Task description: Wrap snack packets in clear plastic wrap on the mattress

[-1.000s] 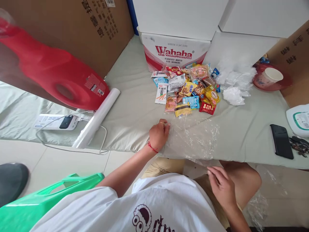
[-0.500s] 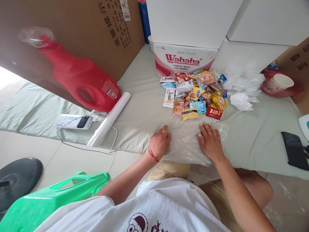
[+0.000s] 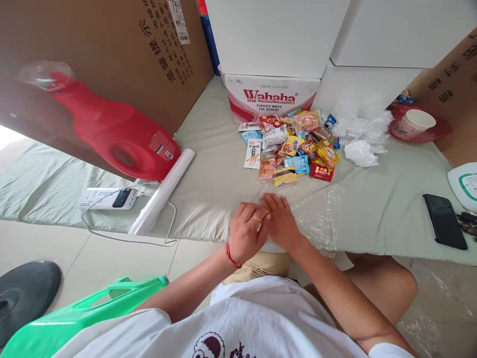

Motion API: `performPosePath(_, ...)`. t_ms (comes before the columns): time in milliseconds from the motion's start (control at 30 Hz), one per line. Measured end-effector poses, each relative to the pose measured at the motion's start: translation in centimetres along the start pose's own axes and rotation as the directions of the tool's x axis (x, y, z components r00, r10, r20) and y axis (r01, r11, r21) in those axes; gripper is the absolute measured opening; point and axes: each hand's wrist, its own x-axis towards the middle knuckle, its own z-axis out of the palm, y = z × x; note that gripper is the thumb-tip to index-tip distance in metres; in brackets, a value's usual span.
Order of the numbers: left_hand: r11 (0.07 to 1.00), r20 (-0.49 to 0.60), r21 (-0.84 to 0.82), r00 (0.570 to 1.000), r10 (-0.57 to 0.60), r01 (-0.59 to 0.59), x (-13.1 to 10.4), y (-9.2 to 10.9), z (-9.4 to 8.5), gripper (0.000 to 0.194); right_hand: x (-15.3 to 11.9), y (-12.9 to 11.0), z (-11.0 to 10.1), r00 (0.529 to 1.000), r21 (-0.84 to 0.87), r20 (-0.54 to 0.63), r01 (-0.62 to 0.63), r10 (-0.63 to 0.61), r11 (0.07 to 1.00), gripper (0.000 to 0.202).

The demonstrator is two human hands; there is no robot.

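Note:
A thin clear plastic bag [image 3: 322, 219] lies flat along the front edge of the cloth-covered surface. My left hand [image 3: 246, 231], with a ring and a red cord bracelet, has its fingers curled closed at the bag's left edge. Right against it, my right hand [image 3: 280, 221] rests palm down over the bag with fingers stretched out, slightly blurred. The tips of both hands meet or overlap, so the film between them is hidden. Just beyond lies a pile of small wrapped snacks [image 3: 294, 145] in many colours.
A Wahaba-style white carton marked Wahaha [image 3: 270, 99] stands behind the snacks. Crumpled clear bags [image 3: 361, 132] and a paper cup [image 3: 419, 122] sit right of them. Leftward are a plastic roll [image 3: 164, 191], red jug [image 3: 122, 132] and power bank [image 3: 108, 198]; a phone [image 3: 444, 221] lies right.
My right hand has slid left across the bag to my left hand. My left hand stays near the bag's left edge, its fingers now more curled. The view has shifted slightly.

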Motion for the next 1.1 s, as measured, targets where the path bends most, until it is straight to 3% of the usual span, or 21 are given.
performPosePath(133,0.994,0.252,-0.106,0.967,0.029,-0.003,3.3,-0.3,1.9,0.031,-1.2,-1.0,1.8,0.978,0.066,0.087,0.183,-0.188,0.981,0.045)
performPosePath(233,0.997,0.358,-0.043,0.933,-0.05,0.07,4.6,-2.5,4.1,0.041,-2.1,-0.3,0.6,0.952,0.188,0.084,0.275,-0.294,0.943,0.038)
performPosePath(300,0.996,0.378,-0.007,0.923,-0.075,0.083,4.7,-3.9,5.2,0.046,-2.9,0.9,-0.8,0.943,0.235,0.012,0.32,-0.332,0.918,0.036)
performPosePath(367,0.998,0.378,0.027,0.924,-0.06,0.054,4.5,-5.0,5.6,0.049,-4.1,2.6,-1.9,0.958,0.194,-0.059,0.285,-0.279,0.939,0.039)
performPosePath(467,0.994,0.398,0.101,0.917,0.007,-0.051,3.8,-5.6,5.5,0.049,-6.5,5.7,-2.3,0.994,0.047,-0.106,0.011,-0.006,0.999,0.048)
performPosePath(533,0.982,0.405,0.162,0.914,0.026,-0.1,3.3,-5.6,5.2,0.048,-8.3,7.5,-2.0,0.982,-0.012,-0.106,-0.158,0.155,0.987,0.052)
performPosePath(600,0.97,0.39,0.224,0.921,0.002,-0.097,2.8,-5.7,4.8,0.048,-9.8,9.0,-1.8,0.972,-0.01,-0.092,-0.217,0.215,0.976,0.052)
performPosePath(700,0.959,0.376,0.273,0.926,-0.031,-0.079,2.1,-5.8,4.5,0.051,-10.4,10.2,-2.7,0.974,0.056,-0.086,-0.205,0.209,0.977,0.05)
performPosePath(800,0.956,0.382,0.278,0.924,-0.018,-0.096,1.8,-5.8,4.5,0.054,-7.5,10.4,-5.1,0.957,0.087,-0.136,-0.245,0.256,0.965,0.045)
performPosePath(933,0.953,0.377,0.285,0.926,-0.015,-0.1,1.7,-5.6,4.6,0.055,1.8,9.0,-7.6,0.968,-0.044,-0.095,-0.235,0.23,0.971,0.045)
performPosePath(1033,0.953,0.368,0.292,0.929,-0.031,-0.084,1.6,-5.5,4.6,0.056,9.6,6.5,-6.9,0.97,-0.123,0.004,-0.241,0.243,0.963,0.046)
performPosePath(1100,0.952,0.369,0.296,0.928,-0.043,-0.073,1.6,-5.6,4.6,0.056,13.5,4.5,-5.6,0.959,-0.161,0.055,-0.265,0.277,0.951,0.058)
